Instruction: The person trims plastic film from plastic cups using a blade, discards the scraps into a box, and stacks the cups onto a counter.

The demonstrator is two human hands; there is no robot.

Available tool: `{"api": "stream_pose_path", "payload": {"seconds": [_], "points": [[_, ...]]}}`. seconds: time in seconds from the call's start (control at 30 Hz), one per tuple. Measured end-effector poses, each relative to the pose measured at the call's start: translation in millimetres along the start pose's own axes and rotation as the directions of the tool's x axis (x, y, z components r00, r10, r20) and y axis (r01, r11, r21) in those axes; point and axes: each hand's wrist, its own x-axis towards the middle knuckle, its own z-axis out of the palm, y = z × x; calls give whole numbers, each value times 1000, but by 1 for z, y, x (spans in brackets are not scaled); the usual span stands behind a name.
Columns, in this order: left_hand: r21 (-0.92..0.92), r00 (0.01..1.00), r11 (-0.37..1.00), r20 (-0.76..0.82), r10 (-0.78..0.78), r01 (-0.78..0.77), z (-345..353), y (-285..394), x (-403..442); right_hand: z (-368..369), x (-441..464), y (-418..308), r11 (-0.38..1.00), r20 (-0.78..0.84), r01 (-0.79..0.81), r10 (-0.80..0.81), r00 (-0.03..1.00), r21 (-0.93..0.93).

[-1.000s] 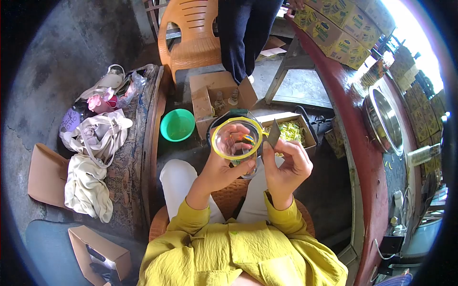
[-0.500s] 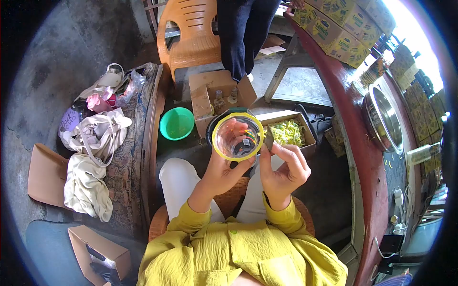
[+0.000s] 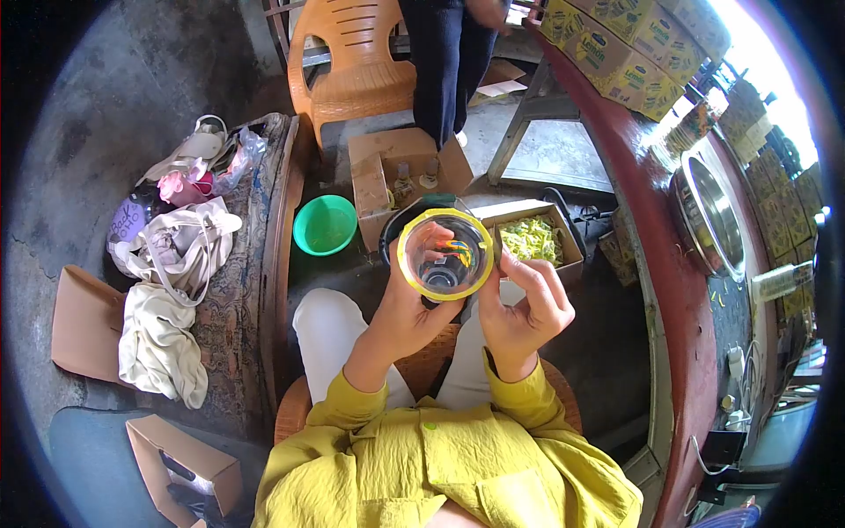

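Observation:
A clear jar with a yellow rim faces up in front of me, and coloured marks show on its wall. My left hand is wrapped round its left and lower side. At the right of the rim, my right hand pinches a thin dark blade, seen nearly edge-on beside the rim. Behind the jar, a dark bucket is partly hidden. To its right lies a cardboard box with yellow-green strips in it.
A green basin and an open carton with glass bottles stand on the floor. Beyond is a person near an orange chair. At the right, a red-edged counter bears a metal bowl; bags lie left.
The jar and my left hand have shifted slightly right, and the jar's opening has tilted. The blade has turned from broad side to nearly edge-on. The other person's legs and hand have moved.

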Motion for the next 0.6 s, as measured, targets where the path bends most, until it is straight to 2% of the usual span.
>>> {"api": "stream_pose_path", "payload": {"seconds": [0.17, 0.27, 0.47, 0.6], "points": [[-10, 999, 999, 36, -41, 42, -3, -3, 0, -2, 1, 2, 1000, 25, -10, 10, 1000, 1], [51, 998, 998, 59, -37, 34, -4, -3, -1, -2, 2, 1, 1000, 28, -10, 10, 1000, -16], [-18, 999, 999, -13, -40, 40, -4, -4, -2, 0, -5, 5, 999, 45, -35, 35, 998, 13], [24, 997, 998, 59, -55, 54, -8, -2, -2, -3, -5, 4, 999, 51, -36, 36, 998, -11]]}}
